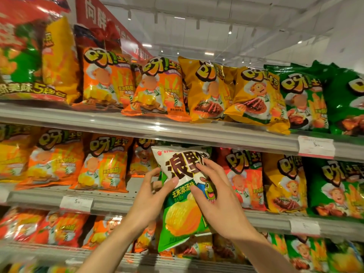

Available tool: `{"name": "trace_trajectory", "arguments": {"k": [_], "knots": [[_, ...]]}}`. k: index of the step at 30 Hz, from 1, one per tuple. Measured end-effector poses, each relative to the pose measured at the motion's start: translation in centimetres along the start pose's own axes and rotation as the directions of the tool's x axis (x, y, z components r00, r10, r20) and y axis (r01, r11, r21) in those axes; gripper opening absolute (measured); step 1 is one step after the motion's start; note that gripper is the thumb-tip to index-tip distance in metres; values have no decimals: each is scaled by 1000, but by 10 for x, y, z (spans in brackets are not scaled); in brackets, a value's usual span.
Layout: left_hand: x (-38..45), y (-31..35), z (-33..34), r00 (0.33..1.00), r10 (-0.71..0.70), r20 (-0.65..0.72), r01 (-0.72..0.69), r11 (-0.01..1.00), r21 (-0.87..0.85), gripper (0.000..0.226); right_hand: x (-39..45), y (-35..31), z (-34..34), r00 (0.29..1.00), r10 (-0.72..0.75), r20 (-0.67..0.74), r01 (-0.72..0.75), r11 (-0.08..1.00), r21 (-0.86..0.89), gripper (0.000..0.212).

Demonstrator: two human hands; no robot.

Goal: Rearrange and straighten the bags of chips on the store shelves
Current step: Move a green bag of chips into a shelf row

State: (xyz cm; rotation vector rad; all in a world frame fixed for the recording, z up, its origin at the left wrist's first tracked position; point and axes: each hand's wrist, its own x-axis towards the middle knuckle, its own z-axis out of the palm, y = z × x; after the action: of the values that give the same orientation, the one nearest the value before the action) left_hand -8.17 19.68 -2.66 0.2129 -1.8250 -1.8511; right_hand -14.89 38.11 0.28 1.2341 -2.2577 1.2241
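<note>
My left hand [152, 191] pinches the white-green bag [182, 196] at its 9 o'clock edge, my right hand [213, 194] clamps its face at 3 o'clock; I should square it upright, then slide it into the middle shelf [110, 201] gap at 12 o'clock.
</note>
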Motion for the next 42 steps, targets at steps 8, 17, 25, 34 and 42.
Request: {"name": "trace_trajectory", "arguments": {"k": [8,17,25,34,42], "knots": [[-24,-7,49,998,44,-49,-43,999,17,78,-25,21,-40,997,83,0,-83,995,47,53],[-65,-2,213,994,110,-10,-108,988,112,64,-95,94,-183,993,93,-71,-91,995,30,55],[-106,-12,412,993,46,111,-54,996,74,88,-186,180,-346,972,201,-125,-204,979,-11,54],[-105,-15,530,978,4,206,-36,988,151,78,-222,249,-429,938,288,-191,-291,957,14,50],[-59,-22,544,982,17,189,-34,996,88,75,-178,286,-441,967,213,-137,-221,974,-49,49]]}}
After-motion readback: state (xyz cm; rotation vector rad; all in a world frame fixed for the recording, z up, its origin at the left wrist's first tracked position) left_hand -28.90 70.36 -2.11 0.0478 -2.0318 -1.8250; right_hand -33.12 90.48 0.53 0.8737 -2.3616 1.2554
